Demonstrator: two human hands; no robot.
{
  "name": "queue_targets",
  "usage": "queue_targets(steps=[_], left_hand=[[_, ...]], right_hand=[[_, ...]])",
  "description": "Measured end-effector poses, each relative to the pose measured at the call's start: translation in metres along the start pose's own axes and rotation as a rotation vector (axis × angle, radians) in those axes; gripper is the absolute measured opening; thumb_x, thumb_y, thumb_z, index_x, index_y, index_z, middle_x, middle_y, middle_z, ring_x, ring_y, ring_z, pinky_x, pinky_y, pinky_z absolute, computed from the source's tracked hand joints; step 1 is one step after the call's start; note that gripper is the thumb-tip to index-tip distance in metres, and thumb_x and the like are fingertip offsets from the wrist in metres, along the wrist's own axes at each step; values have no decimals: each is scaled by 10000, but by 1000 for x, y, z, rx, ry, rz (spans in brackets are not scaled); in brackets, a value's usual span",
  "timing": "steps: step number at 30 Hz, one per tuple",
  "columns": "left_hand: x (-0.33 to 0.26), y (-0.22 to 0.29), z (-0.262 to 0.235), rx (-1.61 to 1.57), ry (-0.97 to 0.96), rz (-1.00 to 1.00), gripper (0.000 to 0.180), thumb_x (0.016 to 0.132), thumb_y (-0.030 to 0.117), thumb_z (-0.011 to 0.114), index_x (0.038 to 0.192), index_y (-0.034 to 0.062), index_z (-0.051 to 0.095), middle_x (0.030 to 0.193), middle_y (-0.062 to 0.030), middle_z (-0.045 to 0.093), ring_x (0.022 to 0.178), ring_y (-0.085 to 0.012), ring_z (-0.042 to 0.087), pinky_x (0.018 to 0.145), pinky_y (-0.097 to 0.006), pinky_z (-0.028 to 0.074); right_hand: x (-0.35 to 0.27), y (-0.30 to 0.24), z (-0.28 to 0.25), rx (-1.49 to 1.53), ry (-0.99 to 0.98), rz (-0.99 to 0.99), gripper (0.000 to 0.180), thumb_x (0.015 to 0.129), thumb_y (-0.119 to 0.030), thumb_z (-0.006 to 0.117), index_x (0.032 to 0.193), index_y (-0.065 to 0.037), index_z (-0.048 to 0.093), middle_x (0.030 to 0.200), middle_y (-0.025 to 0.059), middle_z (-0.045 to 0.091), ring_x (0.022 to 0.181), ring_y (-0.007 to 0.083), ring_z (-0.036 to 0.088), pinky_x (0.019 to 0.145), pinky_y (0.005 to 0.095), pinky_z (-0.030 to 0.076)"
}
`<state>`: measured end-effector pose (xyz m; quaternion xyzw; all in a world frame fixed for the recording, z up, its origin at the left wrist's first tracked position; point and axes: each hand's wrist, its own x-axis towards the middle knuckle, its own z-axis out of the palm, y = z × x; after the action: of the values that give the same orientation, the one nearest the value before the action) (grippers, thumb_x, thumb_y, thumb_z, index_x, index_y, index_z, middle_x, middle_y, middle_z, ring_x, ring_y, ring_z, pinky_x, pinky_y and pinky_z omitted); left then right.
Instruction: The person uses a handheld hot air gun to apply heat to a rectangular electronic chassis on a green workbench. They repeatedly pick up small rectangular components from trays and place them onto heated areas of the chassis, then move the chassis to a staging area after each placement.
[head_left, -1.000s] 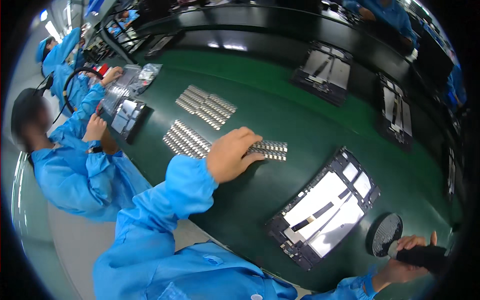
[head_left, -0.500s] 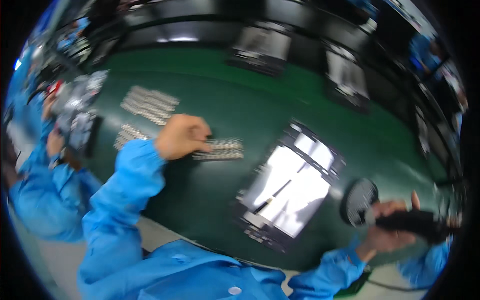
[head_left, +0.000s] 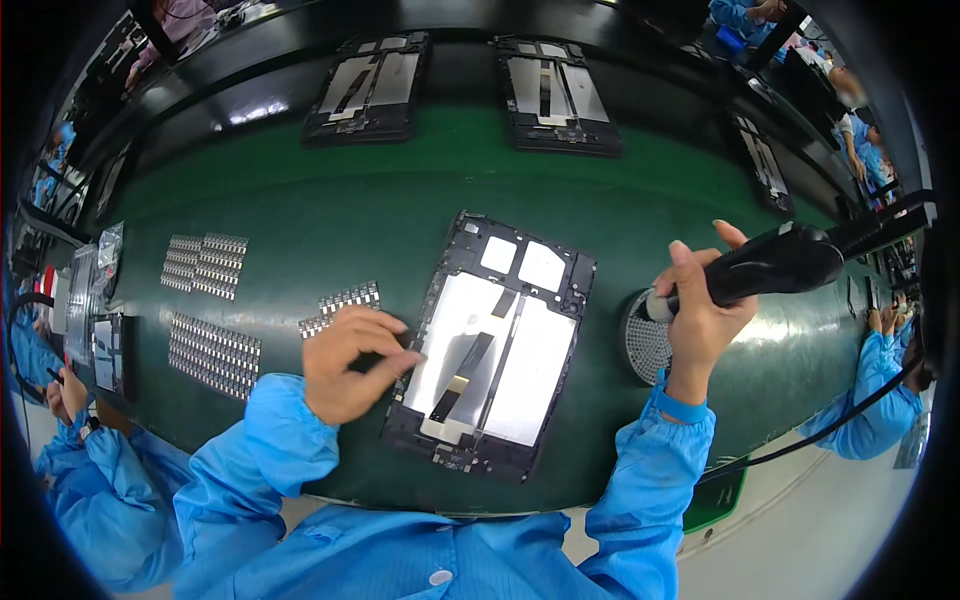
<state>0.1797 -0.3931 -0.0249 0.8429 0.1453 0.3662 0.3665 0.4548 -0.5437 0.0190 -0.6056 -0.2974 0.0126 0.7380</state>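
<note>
While the right grip (head_left: 706,325) clasps a black tool (head_left: 775,265), the tablet (head_left: 540,385) lies just beside the left grip (head_left: 348,368) (pinching? cannot tell).

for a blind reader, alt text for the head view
A person's right hand holds a black handheld tool; the left hand is at the left edge of an opened tablet on a green workbench. Sheets of metallic parts lie further left.

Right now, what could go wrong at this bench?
The left hand is close to the open flat device, so a finger might catch its exposed parts. It could also nudge the small metallic sheet beside it. The black handheld tool in the right hand might knock the round textured disc beneath it.
</note>
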Motion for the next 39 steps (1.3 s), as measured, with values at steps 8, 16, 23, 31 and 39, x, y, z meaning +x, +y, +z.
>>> queue_targets(steps=[8,16,23,31,39], left_hand=[[-21,28,37,-318,-164,61,205,623,-32,776,745,32,624,702,-81,640,648,-213,630,585,-310,493],[-27,52,60,-238,-212,127,219,588,81,838,707,68,655,701,-27,646,606,-170,614,565,-269,458],[-26,55,67,-251,-214,204,169,633,115,803,735,79,672,743,-40,658,650,-158,624,578,-267,438],[-32,57,71,-223,-251,201,257,624,69,814,732,110,584,758,-21,683,743,-158,674,572,-248,418],[-36,55,73,-228,-273,241,211,639,100,811,751,91,633,738,-7,683,727,-141,672,550,-248,388]], right_hand=[[-37,-24,-13,135,-108,-25,628,720,66,657,1260,52,337,593,75,566,485,128,541,464,231,441],[-28,-10,-40,225,-20,-22,423,752,14,672,1071,-30,397,626,104,562,486,184,556,480,304,483],[-33,-13,-44,175,-29,-17,423,755,65,648,1090,-33,408,638,99,574,490,163,557,475,269,472],[-34,-8,-46,157,-62,-35,423,750,92,638,1097,-26,425,642,96,576,498,152,561,470,255,472],[-40,1,-45,169,-66,-36,395,744,115,642,1050,-26,435,632,98,578,492,144,556,461,253,475]])
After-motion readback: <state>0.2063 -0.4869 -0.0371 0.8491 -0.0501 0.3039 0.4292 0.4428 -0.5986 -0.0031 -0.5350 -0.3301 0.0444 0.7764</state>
